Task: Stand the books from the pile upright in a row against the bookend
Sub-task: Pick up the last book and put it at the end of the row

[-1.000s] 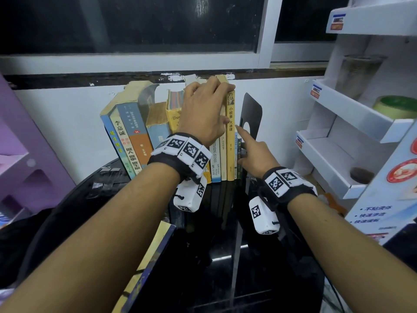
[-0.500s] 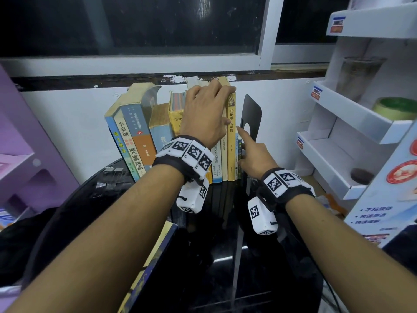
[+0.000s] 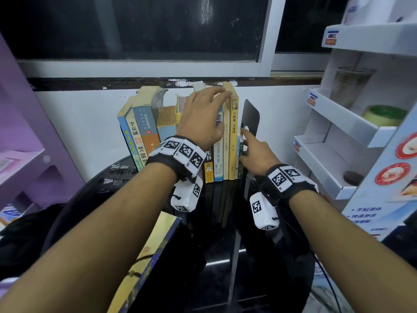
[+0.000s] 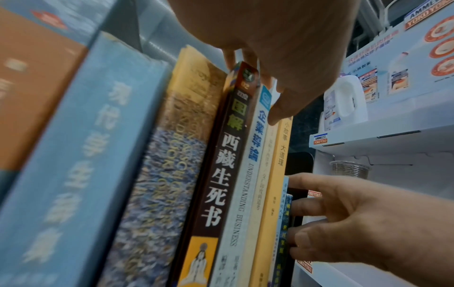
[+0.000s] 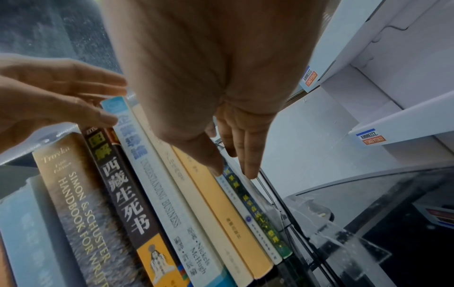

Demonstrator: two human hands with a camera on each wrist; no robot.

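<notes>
Several books stand in a row on the black table against a black bookend at the right end. My left hand lies over the tops of the middle books, fingers stretched out and thumb on a white and blue spine. My right hand presses straight fingers on the thin blue books between the tall yellow book and the bookend. The thick books at the left end lean right. One book lies flat near my left forearm.
A white shelf unit stands close to the right of the bookend, holding a clear cup and a tape roll. A purple shelf is at the left. The white wall runs right behind the books.
The leaning books at the left end have shifted right, closing up the row toward the bookend. Both hands stay where they were on the books.
</notes>
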